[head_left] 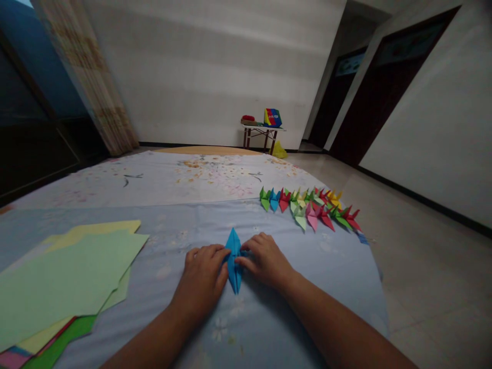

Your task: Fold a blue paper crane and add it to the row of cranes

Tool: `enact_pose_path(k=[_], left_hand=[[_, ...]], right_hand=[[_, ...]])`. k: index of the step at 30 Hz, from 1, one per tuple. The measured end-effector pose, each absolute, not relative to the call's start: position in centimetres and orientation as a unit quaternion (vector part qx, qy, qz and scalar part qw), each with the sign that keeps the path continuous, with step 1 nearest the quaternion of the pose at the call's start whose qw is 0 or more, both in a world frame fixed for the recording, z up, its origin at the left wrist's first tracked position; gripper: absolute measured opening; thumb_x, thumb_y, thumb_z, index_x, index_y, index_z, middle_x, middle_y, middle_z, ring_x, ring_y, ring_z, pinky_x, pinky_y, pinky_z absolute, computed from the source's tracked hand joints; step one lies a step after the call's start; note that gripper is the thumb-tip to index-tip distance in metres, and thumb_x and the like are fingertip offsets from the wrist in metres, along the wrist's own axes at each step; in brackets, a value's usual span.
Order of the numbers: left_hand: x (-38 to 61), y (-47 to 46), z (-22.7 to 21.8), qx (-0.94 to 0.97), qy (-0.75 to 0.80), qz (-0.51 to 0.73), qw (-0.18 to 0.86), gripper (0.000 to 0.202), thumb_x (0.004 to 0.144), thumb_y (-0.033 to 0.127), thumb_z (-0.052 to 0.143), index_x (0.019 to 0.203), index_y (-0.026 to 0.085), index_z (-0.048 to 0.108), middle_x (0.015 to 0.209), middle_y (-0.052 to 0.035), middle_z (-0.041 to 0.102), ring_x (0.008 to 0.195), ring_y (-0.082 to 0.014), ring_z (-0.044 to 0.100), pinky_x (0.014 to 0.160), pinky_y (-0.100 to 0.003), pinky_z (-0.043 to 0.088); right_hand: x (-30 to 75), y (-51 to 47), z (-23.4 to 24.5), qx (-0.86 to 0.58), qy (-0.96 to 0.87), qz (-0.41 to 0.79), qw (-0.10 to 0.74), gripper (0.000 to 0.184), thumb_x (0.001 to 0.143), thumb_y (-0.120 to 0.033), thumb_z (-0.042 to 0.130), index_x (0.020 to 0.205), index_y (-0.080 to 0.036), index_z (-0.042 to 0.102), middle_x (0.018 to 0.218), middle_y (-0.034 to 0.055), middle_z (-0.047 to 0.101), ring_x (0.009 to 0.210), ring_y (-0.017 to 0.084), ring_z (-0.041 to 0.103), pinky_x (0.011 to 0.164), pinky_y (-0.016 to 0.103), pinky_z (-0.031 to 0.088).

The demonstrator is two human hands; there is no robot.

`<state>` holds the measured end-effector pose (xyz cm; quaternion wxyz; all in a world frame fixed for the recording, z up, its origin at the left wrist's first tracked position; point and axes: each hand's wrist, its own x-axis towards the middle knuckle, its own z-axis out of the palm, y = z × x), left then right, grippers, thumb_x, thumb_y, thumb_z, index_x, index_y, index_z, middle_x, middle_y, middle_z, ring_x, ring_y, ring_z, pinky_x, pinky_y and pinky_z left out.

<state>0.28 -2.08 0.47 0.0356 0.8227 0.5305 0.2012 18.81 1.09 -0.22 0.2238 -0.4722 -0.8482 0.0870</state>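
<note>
A blue folded paper piece, long and pointed at both ends, lies on the pale blue cloth in front of me. My left hand rests at its left side with fingers curled and fingertips pressing the paper's edge. My right hand is at its right side, fingers bent, fingertips pinching down on the paper's middle. Both hands touch the piece from opposite sides.
A stack of coloured paper sheets, pale green on top, lies at the left. Several finished folded paper cranes in mixed colours sit in rows at the right. A small table with items stands by the far wall. Bare tiled floor lies to the right.
</note>
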Motion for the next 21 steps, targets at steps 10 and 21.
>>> enact_pose_path(k=[10, 21], left_hand=[[0.3, -2.1, 0.0, 0.822, 0.532, 0.196, 0.059, 0.037, 0.076, 0.011, 0.046, 0.107, 0.023, 0.062, 0.11, -0.0057, 0.064, 0.107, -0.0224, 0.053, 0.098, -0.048, 0.024], [0.0, -1.5, -0.5, 0.825, 0.528, 0.191, 0.072, 0.041, 0.076, 0.007, 0.041, 0.111, 0.02, 0.058, 0.116, -0.0067, 0.062, 0.111, -0.021, 0.052, 0.099, -0.047, 0.025]], right_hand=[[18.6, -0.3, 0.9, -0.434, -0.884, 0.098, 0.141, 0.046, 0.074, -0.038, 0.063, 0.115, -0.021, 0.053, 0.104, 0.0077, 0.06, 0.1, 0.024, 0.047, 0.087, 0.038, 0.029], [16.6, -1.6, 0.2, -0.457, -0.869, 0.109, 0.155, 0.072, 0.07, -0.053, 0.061, 0.129, -0.016, 0.042, 0.119, 0.0152, 0.054, 0.107, 0.031, 0.044, 0.093, 0.046, 0.029]])
